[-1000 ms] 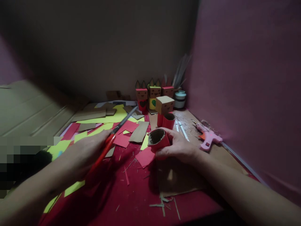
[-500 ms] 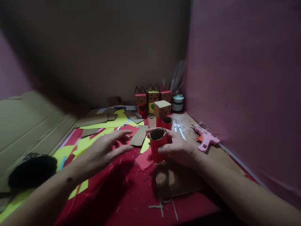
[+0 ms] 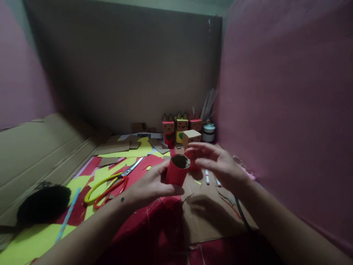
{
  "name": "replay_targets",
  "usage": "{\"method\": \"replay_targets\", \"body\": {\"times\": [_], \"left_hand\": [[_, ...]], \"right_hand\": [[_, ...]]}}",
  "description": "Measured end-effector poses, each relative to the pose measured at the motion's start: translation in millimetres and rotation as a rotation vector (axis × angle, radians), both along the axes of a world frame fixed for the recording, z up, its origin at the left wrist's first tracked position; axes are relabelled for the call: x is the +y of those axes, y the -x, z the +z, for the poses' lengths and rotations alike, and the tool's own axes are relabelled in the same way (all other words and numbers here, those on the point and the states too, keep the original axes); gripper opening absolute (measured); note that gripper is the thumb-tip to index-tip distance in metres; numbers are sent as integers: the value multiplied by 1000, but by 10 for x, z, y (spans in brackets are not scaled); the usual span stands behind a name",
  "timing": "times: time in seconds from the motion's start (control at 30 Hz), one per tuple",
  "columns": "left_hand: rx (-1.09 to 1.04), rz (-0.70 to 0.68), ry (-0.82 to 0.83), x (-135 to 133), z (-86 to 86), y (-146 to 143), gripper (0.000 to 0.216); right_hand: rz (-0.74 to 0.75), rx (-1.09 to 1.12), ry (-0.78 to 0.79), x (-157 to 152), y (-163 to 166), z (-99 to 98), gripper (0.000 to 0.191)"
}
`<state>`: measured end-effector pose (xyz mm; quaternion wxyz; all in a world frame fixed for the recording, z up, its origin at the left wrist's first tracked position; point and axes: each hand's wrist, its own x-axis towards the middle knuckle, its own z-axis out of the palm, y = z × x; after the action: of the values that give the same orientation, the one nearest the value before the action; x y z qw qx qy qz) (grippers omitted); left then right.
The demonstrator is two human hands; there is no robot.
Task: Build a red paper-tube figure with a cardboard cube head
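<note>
My left hand [image 3: 150,184] grips a short cardboard tube wrapped in red paper [image 3: 176,170], held upright above the table with its open brown mouth facing up. My right hand [image 3: 217,163] hovers just right of the tube with fingers spread, holding nothing. Scissors with red and yellow handles [image 3: 110,182] lie on the paper scraps to the left of my left hand. Behind the tube stands a small cardboard box figure [image 3: 191,137].
Three little box figures with ears [image 3: 179,125] and a white jar [image 3: 209,131] stand at the back by the wall. Yellow, red and brown paper pieces [image 3: 129,151] cover the red table. A cardboard sheet [image 3: 212,217] lies under my right hand. A white marker [image 3: 206,176] lies nearby.
My left hand put down the scissors, reached across and took the red tube. My right hand let go of the tube and opened beside it. The view tilted upward.
</note>
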<state>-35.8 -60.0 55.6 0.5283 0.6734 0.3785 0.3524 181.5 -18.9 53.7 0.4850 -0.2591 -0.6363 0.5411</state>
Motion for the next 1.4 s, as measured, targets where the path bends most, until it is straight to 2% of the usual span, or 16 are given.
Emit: {"method": "replay_targets", "body": {"times": [0.07,0.13,0.2,0.23,0.3,0.37,0.43,0.53,0.6,0.7,0.8,0.9,1.0,1.1,1.4], "left_hand": [[19,77,-16,24,-6,44,29],[17,148,-13,72,-37,82,33],[17,207,-16,119,-78,118,35],[29,239,-19,135,-98,137,36],[77,308,-18,149,-125,172,37],[119,347,3,149,-139,204,37],[117,337,12,152,-143,238,40],[61,332,-15,186,-122,317,48],[-4,366,-53,215,-77,398,52],[-143,429,-109,220,57,537,55],[-203,462,-158,149,227,618,55],[-120,462,-206,15,348,580,46],[33,418,-210,-121,380,459,42],[91,378,-217,-188,350,350,43],[118,396,-315,-159,280,293,38]], "right_hand": [[-319,-57,-178,138,-26,166,46],[-624,-279,-336,336,43,258,58],[-762,-542,-348,549,175,256,77],[-765,-636,-314,646,244,227,85],[-755,-729,-258,807,347,147,89],[-730,-700,-271,923,381,83,80],[-691,-591,-297,995,356,76,72],[-623,-314,-286,998,287,178,74],[-534,-85,-247,910,251,281,75],[-295,186,-140,656,213,392,66],[-76,222,-77,357,172,369,57],[57,229,31,141,125,217,57],[63,223,103,44,87,40,61],[17,218,115,11,80,-61,63],[-37,198,81,-25,129,-105,70]]}}
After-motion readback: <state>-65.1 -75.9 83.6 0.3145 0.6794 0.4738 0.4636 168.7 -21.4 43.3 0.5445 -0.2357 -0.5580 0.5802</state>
